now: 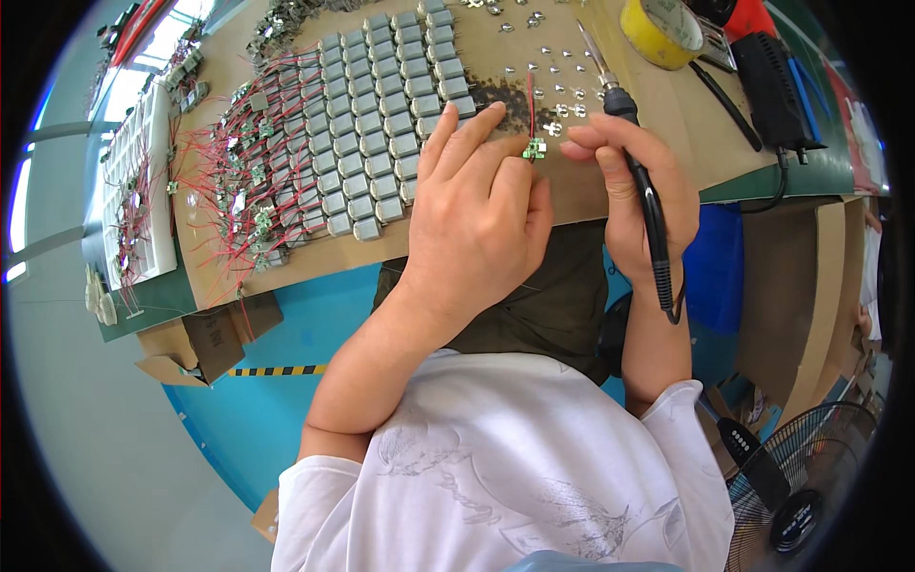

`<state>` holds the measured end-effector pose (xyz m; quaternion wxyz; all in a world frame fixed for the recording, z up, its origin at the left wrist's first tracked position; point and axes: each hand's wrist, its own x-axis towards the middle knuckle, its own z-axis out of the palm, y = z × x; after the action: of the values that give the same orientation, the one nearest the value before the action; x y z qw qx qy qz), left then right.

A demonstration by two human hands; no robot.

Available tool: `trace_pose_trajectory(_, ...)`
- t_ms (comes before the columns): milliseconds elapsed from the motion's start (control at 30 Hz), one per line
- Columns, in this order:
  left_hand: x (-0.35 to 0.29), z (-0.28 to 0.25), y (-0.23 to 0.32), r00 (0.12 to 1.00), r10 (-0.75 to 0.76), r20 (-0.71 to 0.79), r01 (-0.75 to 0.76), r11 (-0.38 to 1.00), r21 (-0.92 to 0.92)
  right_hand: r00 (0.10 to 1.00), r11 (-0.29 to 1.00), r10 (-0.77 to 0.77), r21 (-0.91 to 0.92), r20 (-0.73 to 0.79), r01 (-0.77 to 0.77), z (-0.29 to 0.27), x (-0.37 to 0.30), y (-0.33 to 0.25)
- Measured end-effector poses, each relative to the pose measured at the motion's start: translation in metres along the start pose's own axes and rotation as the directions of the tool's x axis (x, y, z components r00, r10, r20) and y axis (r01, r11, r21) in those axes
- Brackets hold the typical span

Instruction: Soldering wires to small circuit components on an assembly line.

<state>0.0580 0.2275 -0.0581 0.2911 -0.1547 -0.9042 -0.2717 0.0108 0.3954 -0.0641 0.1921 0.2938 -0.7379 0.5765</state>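
Note:
My right hand (658, 181) is closed around a soldering iron (652, 205), whose metal tip points up and away over the brown board. Beside it, my left hand (477, 205) has its bent index finger against a small green circuit board (536, 149) with a red wire (531, 100) standing off it. The thumb is tucked below that finger, so the exact grip is partly hidden. The other left fingers reach over the edge of several rows of small grey block-shaped parts (362, 124). Small shiny metal pieces (553, 129) lie scattered just beyond the circuit board.
Red-wired circuit boards (253, 191) crowd the left of the cardboard sheet (705, 143). A yellow tape roll (660, 33) and a black corded box (777, 91) stand at the right. A white tray (143, 191) sits far left; a fan (801, 477) stands lower right.

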Motion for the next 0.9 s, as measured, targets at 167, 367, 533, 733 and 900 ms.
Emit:
trace_pose_trajectory(167,0.005,-0.015,0.003,0.999,-0.044,0.026,0.047,0.992,-0.119,1.000,0.994,-0.021,-0.107,-0.004,0.021,-0.003,-0.006,-0.006)
trace_pose_trajectory(367,0.034,-0.028,-0.027,0.984,0.163,0.077,-0.156,0.983,-0.094,0.998,0.994,0.026,-0.108,-0.051,-0.032,-0.004,-0.013,-0.011)
trace_pose_trajectory(533,0.050,-0.027,-0.030,0.917,0.225,0.330,-0.216,0.974,-0.066,0.996,0.991,0.059,-0.119,-0.065,-0.066,-0.003,-0.016,-0.013)
trace_pose_trajectory(733,0.047,-0.010,-0.003,0.955,-0.207,0.213,0.194,0.978,0.083,0.992,0.989,0.085,-0.112,-0.096,-0.095,-0.004,-0.018,-0.010)
trace_pose_trajectory(900,0.046,-0.003,0.016,0.880,-0.282,0.381,0.225,0.956,0.188,0.977,0.979,0.156,-0.107,-0.142,-0.172,-0.004,-0.022,-0.012)
